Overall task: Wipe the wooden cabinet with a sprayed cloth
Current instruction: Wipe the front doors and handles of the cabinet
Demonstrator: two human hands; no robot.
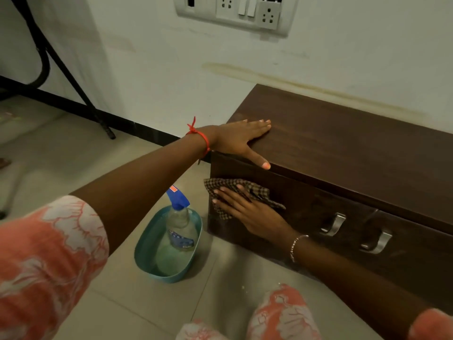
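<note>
A low, dark wooden cabinet (343,148) stands against the wall on the right. My left hand (241,141) lies flat on its top near the left front corner, fingers spread, thumb over the edge. My right hand (247,208) presses a brown checked cloth (257,192) flat against the cabinet's front, at its left end, below the top edge. A spray bottle (180,229) with a blue trigger head stands in a teal tub (147,249) on the floor, left of the cabinet.
Two metal handles (333,224) (376,242) stick out of the cabinet front to the right of the cloth. A black metal stand leg (73,77) slants down at the far left. A switch and socket plate (235,13) is on the wall above. My knee (282,312) is at the bottom.
</note>
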